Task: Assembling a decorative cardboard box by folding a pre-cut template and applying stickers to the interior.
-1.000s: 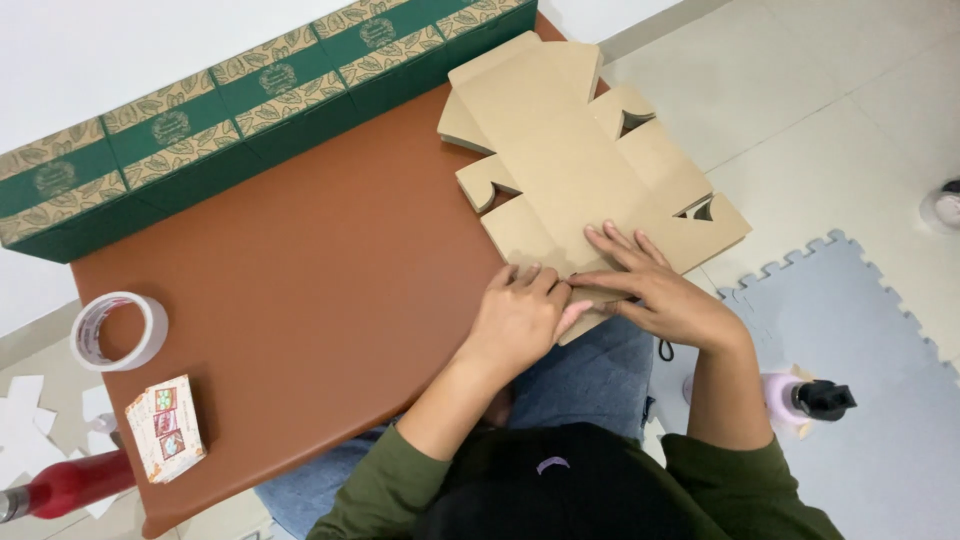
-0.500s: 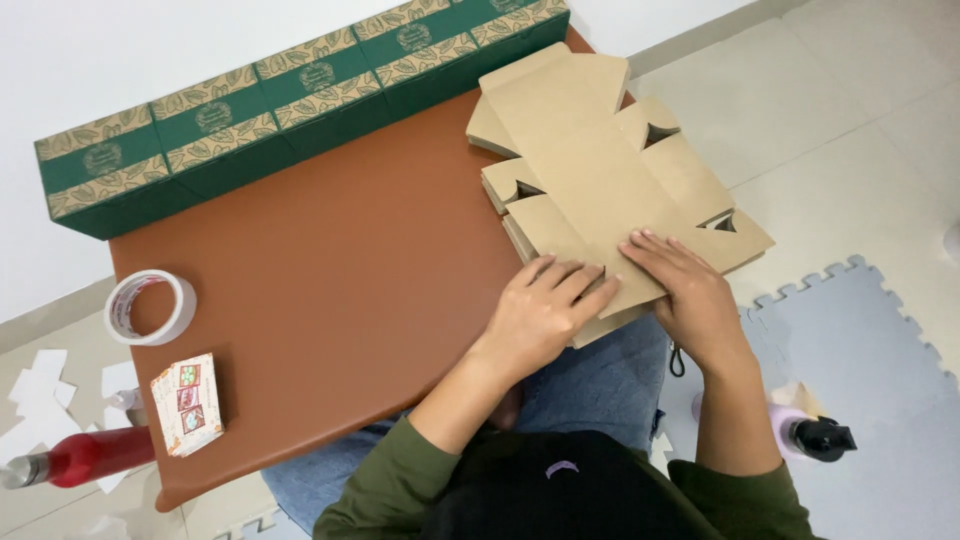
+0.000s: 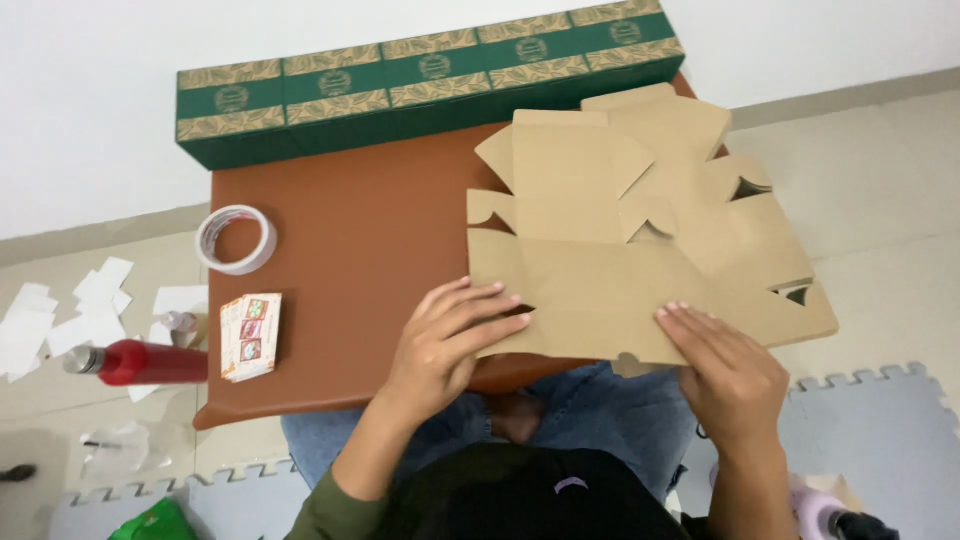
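Looking down, we see the brown desk [image 3: 340,230] with a long green box [image 3: 420,85] at its far edge. Our flat cardboard sheet [image 3: 620,260] lies over the desk's right side. Our left hand [image 3: 450,340] and right hand [image 3: 725,365] press its near edge, fingers flat, nothing gripped. A tape roll [image 3: 236,239] lies left.

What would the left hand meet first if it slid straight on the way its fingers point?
The left hand already rests on the flat brown die-cut cardboard box blank; going on, it would probably just cross more of it.
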